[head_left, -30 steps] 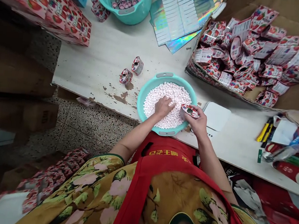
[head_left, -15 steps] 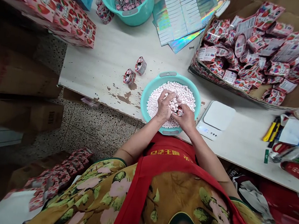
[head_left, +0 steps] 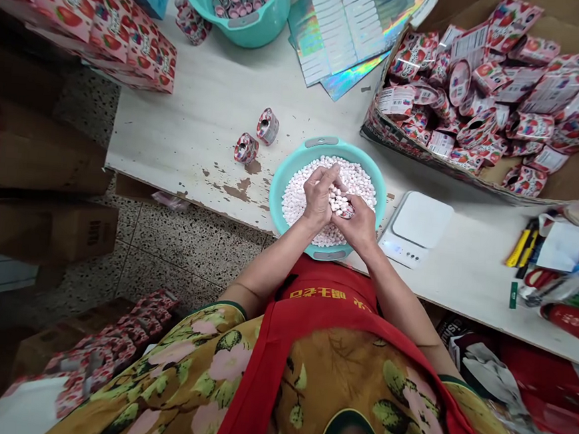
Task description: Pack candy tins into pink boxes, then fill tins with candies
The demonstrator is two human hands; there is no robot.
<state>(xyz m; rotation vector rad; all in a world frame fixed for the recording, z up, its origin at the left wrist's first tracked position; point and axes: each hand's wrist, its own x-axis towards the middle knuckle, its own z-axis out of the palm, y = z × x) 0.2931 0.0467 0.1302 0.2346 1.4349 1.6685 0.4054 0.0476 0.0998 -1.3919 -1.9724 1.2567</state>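
Over the teal basin [head_left: 276, 209], my left hand [head_left: 318, 196] is curled around a heap of small white candies [head_left: 338, 199]. Against it, my right hand [head_left: 359, 226] grips a small strawberry-print container [head_left: 348, 212], mostly covered by fingers and candies. The candies lie at the container's mouth. Loose white candies [head_left: 295, 201] of the same kind fill the basin below both hands. Two strawberry-print containers with dark open tops, a nearer one [head_left: 246, 148] and a farther one [head_left: 267, 126], stand on the table to the left.
A white digital scale [head_left: 422, 221] sits right of the basin. Behind it is a cardboard box [head_left: 377, 127] of strawberry-print wrappers. Another teal basin [head_left: 254, 33] holds pink and silver caps. Shiny label sheets [head_left: 341, 34], stacked strawberry boxes [head_left: 109, 22] and yellow cutters [head_left: 520, 245] surround the work area.
My left hand has tipped over toward the container, and the candies now cover its mouth. The whole view has shifted slightly.
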